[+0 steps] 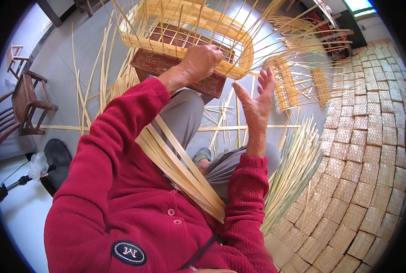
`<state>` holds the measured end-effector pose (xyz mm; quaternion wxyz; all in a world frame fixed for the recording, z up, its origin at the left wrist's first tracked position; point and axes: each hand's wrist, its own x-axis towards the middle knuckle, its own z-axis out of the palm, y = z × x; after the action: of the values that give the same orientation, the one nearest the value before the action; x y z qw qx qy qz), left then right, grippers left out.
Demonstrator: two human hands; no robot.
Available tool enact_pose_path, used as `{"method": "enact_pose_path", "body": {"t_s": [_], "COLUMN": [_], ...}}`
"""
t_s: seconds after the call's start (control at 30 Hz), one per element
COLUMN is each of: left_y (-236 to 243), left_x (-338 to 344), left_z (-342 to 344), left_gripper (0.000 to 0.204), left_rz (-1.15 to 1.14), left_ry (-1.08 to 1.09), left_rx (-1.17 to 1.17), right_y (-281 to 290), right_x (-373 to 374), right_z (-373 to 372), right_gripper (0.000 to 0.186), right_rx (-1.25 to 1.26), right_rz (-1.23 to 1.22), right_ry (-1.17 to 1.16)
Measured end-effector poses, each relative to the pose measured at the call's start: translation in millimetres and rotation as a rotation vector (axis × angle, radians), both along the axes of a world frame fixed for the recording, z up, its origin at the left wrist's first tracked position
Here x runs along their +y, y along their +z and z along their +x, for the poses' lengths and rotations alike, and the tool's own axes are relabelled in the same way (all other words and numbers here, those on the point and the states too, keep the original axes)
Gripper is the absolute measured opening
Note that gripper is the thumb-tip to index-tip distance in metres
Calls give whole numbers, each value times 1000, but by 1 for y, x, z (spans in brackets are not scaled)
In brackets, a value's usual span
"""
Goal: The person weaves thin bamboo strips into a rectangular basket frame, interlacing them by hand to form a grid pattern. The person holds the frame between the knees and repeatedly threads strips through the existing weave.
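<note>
A half-woven bamboo basket (153,44), oblong with upright splints sticking up from it, rests on a dark red wooden stool (155,68). My left hand (198,63) is closed over its near wall, the fingertips partly hidden behind the knuckles. At the basket's right near corner my right hand (259,102) is raised, thumb and fingers apart, with nothing visible between them. A strip end runs close to its fingertips; whether they touch, I cannot tell. Several broad bamboo strips (189,170) lie across my lap.
Long thin splints (291,166) lie in a bundle beside my right knee. Flat woven pieces (285,84) and loose splints lie farther right. Stacked woven blocks (348,182) cover the right side. A wooden chair (30,100) stands at the left, near a black stand (19,182).
</note>
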<state>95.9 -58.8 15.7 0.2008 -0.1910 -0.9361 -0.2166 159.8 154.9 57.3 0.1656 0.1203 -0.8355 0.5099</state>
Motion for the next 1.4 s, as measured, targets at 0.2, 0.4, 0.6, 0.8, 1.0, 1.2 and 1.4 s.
{"method": "enact_pose_path", "body": {"t_s": [0.2, 0.4, 0.6, 0.8, 1.0, 1.2, 1.4], "left_y": [1, -2, -8, 5, 4, -7, 0], "left_x": [-67, -108, -110, -90, -39, -30, -43], "left_z": [27, 31, 31, 63, 70, 45, 39], "left_gripper": [18, 10, 11, 15, 26, 15, 14], "left_rz": [73, 75, 129, 414, 186, 79, 29], "left_ry": [-86, -190, -217, -92, -243, -328, -416], "left_rx": [32, 72, 152, 188, 215, 78, 47], "right_y": [-4, -18, -34, -34, -36, -39, -33], "right_x": [17, -21, -28, -26, -25, -22, -23], "right_z": [-17, -1, -6, -3, -11, -23, -21], "right_gripper": [39, 14, 18, 19, 17, 25, 21], "right_rx": [270, -115, -109, -94, -91, -164, -77], "right_rz": [795, 684, 675, 687, 611, 483, 540], "right_ry": [-58, 267, 272, 233, 264, 353, 432]}}
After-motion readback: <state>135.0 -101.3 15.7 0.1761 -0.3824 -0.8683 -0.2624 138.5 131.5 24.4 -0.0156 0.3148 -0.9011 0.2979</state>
